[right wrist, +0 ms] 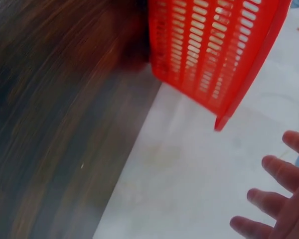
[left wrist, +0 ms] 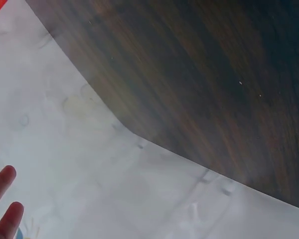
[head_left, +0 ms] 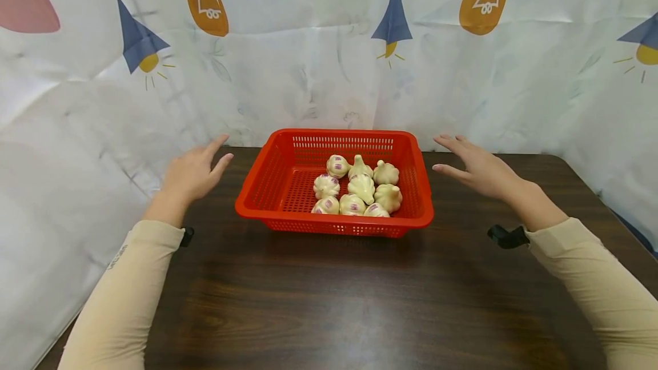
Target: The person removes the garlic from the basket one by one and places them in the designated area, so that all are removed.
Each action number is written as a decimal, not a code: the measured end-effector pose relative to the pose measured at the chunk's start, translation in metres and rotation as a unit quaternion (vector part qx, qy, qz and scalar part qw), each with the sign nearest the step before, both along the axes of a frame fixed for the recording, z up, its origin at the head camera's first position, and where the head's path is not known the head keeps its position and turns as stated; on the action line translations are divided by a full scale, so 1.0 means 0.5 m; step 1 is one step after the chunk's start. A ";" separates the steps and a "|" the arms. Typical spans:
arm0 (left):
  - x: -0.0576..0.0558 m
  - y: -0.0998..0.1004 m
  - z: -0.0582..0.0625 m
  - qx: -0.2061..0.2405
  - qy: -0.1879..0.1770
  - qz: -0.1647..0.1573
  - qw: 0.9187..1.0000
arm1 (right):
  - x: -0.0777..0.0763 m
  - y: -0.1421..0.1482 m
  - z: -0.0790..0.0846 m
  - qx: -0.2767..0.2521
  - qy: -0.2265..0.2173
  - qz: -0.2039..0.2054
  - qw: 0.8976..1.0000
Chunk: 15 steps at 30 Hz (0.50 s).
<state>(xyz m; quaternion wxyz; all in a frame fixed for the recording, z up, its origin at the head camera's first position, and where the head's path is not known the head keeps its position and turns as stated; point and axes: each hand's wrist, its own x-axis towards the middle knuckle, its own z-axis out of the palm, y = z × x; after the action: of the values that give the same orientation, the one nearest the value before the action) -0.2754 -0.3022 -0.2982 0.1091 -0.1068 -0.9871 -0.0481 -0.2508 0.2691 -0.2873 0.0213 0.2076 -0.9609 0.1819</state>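
Observation:
A red plastic basket [head_left: 257,187] with slotted walls stands at the back of the dark table. Several garlic bulbs [head_left: 361,187], pale with purple marks, lie in its middle and right part. To the left of the basket, apart from it, my left hand [head_left: 192,175] hovers with fingers extended and holds nothing. On the other side my right hand [head_left: 483,169] is held up, also empty, its fingers spread. The basket's slotted side [right wrist: 204,45] shows near the right hand's fingertips [right wrist: 274,162] in the right wrist view. Only a few left fingertips [left wrist: 7,219] show in the left wrist view.
The dark wood-grain table [head_left: 329,296] stretches in front of the basket. Behind it and along the left hangs a white curtain [head_left: 288,73] printed with lamps and bulbs. Dark straps [head_left: 506,237] sit at both wrists, by the beige sleeves [head_left: 591,267].

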 end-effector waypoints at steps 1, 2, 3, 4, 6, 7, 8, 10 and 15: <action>0.001 0.003 0.000 0.000 0.000 -0.005 1.000 | 0.002 -0.003 0.000 -0.004 0.001 0.005 1.000; 0.003 0.006 0.001 0.001 0.003 -0.011 1.000 | 0.004 -0.007 -0.001 -0.007 0.000 0.010 1.000; 0.004 0.010 0.001 0.002 0.006 -0.016 1.000 | 0.005 -0.010 -0.001 -0.011 0.000 0.015 1.000; 0.006 0.013 0.001 0.002 0.007 -0.020 1.000 | 0.006 -0.013 -0.002 -0.016 0.000 0.023 1.000; 0.008 0.020 0.001 0.001 0.011 -0.029 1.000 | 0.006 -0.021 -0.003 -0.023 -0.001 0.039 0.999; 0.009 0.023 0.001 0.000 0.012 -0.033 0.999 | 0.006 -0.024 -0.004 -0.028 -0.002 0.048 0.998; 0.009 0.027 0.001 -0.001 0.013 -0.036 0.999 | 0.005 -0.028 -0.004 -0.032 -0.003 0.058 0.998; 0.010 0.033 0.001 -0.004 0.013 -0.042 0.999 | 0.004 -0.036 -0.006 -0.039 -0.006 0.075 0.996; 0.011 0.043 0.000 -0.013 0.011 -0.055 0.998 | 0.006 -0.055 -0.005 -0.044 -0.013 0.107 0.993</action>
<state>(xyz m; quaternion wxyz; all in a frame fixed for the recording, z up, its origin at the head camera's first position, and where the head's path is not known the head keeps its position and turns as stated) -0.2697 -0.2808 -0.2980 0.1160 -0.1628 -0.9790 -0.0396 -0.2480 0.2414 -0.2899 -0.0018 0.3053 -0.9247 0.2275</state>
